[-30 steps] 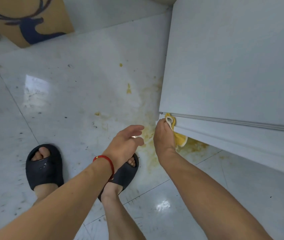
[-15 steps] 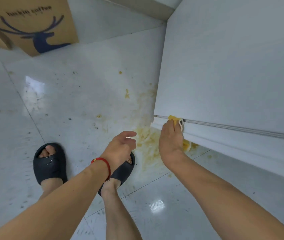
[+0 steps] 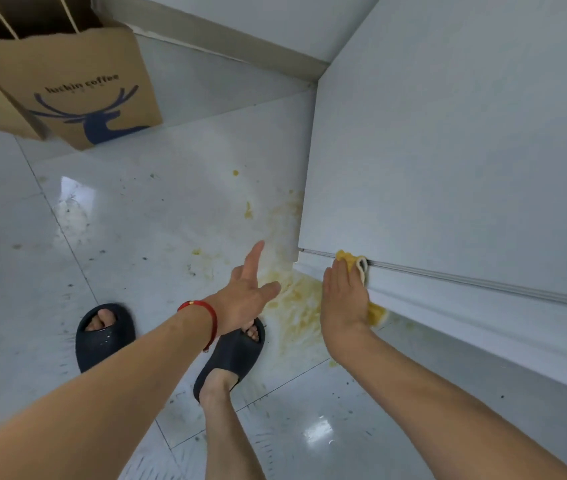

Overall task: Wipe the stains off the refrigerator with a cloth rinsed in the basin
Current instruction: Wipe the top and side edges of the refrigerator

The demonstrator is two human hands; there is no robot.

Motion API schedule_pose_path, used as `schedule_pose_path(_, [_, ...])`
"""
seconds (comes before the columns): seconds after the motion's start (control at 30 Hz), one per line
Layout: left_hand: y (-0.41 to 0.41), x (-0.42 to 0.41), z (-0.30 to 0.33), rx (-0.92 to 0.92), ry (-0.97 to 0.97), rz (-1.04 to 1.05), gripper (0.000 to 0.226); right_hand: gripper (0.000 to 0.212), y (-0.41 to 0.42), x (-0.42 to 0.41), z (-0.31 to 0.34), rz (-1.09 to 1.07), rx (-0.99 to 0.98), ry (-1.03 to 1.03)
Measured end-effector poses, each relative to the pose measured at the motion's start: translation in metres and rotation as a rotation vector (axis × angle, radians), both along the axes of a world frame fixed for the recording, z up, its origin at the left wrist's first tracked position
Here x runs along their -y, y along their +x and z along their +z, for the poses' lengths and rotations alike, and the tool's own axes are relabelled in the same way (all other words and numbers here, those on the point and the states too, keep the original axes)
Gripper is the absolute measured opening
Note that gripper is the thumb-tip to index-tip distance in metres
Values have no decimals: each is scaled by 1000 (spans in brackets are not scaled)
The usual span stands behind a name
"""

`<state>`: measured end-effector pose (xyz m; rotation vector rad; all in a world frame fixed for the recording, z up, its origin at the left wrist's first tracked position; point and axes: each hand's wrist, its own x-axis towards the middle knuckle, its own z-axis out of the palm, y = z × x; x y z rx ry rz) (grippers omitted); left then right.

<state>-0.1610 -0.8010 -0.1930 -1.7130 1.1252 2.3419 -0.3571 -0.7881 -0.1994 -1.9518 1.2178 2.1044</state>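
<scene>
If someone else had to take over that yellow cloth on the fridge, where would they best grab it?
Probably by the yellow cloth's lower end, which pokes out below the right hand, coming from underneath. The rest lies flat against the refrigerator under the pressing palm. A folded corner also shows above the fingers at the door seam, but it looks smaller.

Glossy tiled floor [image 3: 129,216], matt smooth refrigerator [image 3: 448,150], brown paper bag [image 3: 67,84].

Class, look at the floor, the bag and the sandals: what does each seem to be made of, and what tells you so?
Floor: glazed tile, probably ceramic; it is glossy, with reflections and grout lines.
Bag: brown kraft paper, matte, creased, printed in blue.
Sandals: dark moulded foam or rubber, one smooth piece; which one cannot be told.
</scene>
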Motion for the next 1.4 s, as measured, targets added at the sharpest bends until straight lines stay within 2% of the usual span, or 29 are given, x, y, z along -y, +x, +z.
schedule_pose_path(0.17, [8,-33,-80,13,-2,83,81,103,1,3,-139,49,-50,54])
schedule_pose_path(0.27, [12,-46,-114,48,-7,79,83,111,-4,3,-196,89,-22,61])
schedule_pose_path(0.37, [16,-53,-128,47,1,77,90,112,-5,9,-223,172,-22,113])
schedule_pose_path(0.5, [20,-60,-114,43,-13,81,96,93,-1,10,-208,230,-39,155])
schedule_pose_path(0.57, [21,-59,-90,42,-27,80,95,87,-1,8,-173,226,-17,161])
schedule_pose_path(0.7, [23,-42,-7,29,-24,32,92,87,-1,10,-64,171,39,105])
schedule_pose_path(0.87, [36,-12,131,19,-97,-22,83,105,0,7,88,105,72,0])
schedule_pose_path(0.93, [45,-3,190,-4,-116,-31,77,95,0,7,163,65,71,-32])
schedule_pose_path(1.03, [62,3,253,-27,-173,-16,69,64,4,6,258,37,99,-83])
schedule_pose_path(1.13, [68,-3,302,-22,-176,-46,64,58,9,-3,339,-42,88,-156])
schedule_pose_path(1.23, [65,-16,354,-53,-161,-50,54,53,17,-5,413,-263,321,-272])
schedule_pose_path(1.3, [59,-24,388,-76,-154,-40,45,60,23,-9,460,-561,623,-329])
schedule_pose_path(1.4, [58,-29,425,-89,-124,48,38,68,47,-20,503,-1096,1068,-534])
